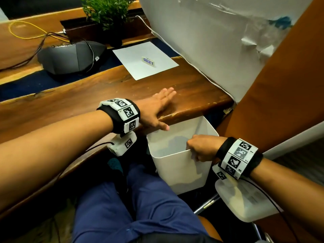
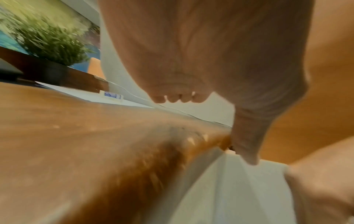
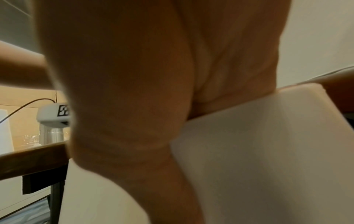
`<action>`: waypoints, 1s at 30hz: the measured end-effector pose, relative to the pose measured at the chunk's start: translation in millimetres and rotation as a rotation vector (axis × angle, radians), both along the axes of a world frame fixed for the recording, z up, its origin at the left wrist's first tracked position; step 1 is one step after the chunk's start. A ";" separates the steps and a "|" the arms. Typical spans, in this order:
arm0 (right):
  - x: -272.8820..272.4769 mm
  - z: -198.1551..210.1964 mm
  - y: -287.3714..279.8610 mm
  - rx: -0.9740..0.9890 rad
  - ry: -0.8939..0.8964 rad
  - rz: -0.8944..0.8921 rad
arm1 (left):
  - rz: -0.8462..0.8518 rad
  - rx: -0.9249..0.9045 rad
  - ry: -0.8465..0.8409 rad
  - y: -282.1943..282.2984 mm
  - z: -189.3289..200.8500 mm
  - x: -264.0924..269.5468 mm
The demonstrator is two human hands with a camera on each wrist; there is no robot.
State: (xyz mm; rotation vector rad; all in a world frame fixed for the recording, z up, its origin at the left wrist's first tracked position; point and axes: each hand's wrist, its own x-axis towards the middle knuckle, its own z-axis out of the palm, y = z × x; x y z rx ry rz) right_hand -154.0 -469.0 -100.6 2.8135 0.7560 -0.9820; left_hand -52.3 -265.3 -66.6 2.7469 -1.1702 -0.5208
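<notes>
Gripping the near rim of a white plastic bin (image 1: 175,172) with a curled right hand (image 1: 199,149), a seated person held it just under the edge of a wooden table (image 1: 78,106), at about five o'clock from the left hand (image 1: 156,109). That hand lay flat on the tabletop, fingers straight and together, grasping nothing, its thumb hanging over the edge above the bin's mouth. The step looked like a sweep of the tabletop into the bin. The next move would call for drawing the flat palm to the edge, with the bin snug beneath it. At twelve o'clock from the left hand, an eraser (image 1: 148,61) lay on a sheet of paper (image 1: 133,67). Only the head view showed the bin's shadowed inside. Only the right wrist view showed the palm seated on the rim.
</notes>
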 end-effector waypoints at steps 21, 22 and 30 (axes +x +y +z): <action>10.6 4.3 2.8 -0.020 0.038 -0.013 | 0.253 0.329 -0.038 2.4 -10.4 -1.9; 11.2 4.2 3.3 -0.025 0.037 -0.014 | 0.216 0.348 -0.049 -0.1 -16.0 -7.5; 14.9 3.6 5.2 -0.020 0.037 0.032 | -0.071 0.040 0.068 -20.9 -12.9 -38.5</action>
